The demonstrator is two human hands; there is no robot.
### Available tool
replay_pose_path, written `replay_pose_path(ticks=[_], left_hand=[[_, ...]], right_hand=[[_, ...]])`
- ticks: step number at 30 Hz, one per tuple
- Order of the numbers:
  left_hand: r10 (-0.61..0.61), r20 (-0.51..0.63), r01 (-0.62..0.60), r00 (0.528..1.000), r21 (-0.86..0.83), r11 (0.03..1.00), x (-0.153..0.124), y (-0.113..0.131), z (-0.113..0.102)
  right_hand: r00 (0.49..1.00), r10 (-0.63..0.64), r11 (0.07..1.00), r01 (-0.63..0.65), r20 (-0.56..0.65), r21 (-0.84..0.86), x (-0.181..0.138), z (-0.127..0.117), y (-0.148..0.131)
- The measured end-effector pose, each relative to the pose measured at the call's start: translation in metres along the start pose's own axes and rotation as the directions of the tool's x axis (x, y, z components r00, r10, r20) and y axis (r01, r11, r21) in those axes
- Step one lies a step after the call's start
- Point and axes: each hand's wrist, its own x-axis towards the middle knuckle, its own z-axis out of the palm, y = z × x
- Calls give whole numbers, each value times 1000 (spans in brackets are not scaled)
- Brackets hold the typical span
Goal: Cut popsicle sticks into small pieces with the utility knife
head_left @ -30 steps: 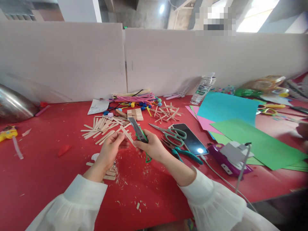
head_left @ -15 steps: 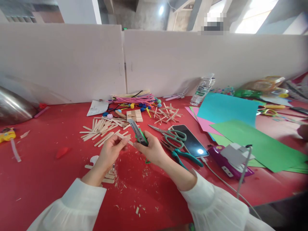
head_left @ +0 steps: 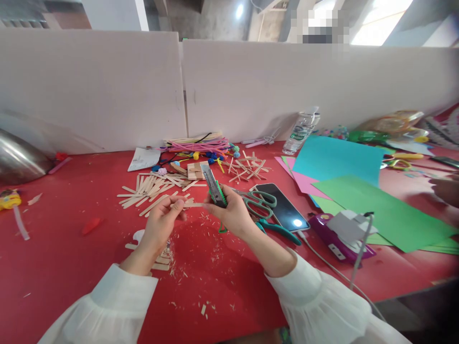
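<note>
Between the fingertips of my left hand is one end of a flat wooden craft stick, held level above the table. My right hand is closed around a green utility knife, its blade pointing up and away from me; the right thumb reaches the stick's other end. Below my hands, wood shavings lie scattered, and several cut stick pieces show beside my left wrist. Beyond my left hand spreads a loose pile of craft sticks. My right hand partly covers the scissors and teal-handled pliers.
A phone lies right of the scissors, its cable running past a purple power strip. Coloured paper and a water bottle are farther right. Pipe cleaners lie by the white partition. Another person's hand shows at the right edge.
My right hand has shifted slightly right and turned the knife more upright. The stick has gone from slanted to nearly level. At the right edge, the other person's hand has come farther into view.
</note>
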Motion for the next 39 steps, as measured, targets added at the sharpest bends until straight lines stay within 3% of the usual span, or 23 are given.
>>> replay_pose_path(ticks=[6,14,16,19,23,28,39], left_hand=[[28,-96,-30,995,-21,999,-1,6,1],[-7,-78,6,997,-12,1000,-1,4,-1],[1,-72,5,997,93,996,0,5,-6],[4,-38,8,999,307,952,4,6,-14],[-8,-38,24,999,456,890,8,5,-19],[-21,-28,32,999,485,874,7,5,-17],[4,-11,3,1000,563,827,6,6,-17]], right_hand=[[999,23,1000,-24,47,9,-2,2,-1],[997,72,996,-71,-20,56,-1,6,2],[996,86,996,-86,-21,-5,-2,4,3],[998,66,963,-61,11,-261,-7,0,1],[978,-9,851,116,207,-512,-20,-3,-6],[916,84,777,187,393,-601,-34,4,-10],[916,92,749,194,389,-634,-38,9,-13]])
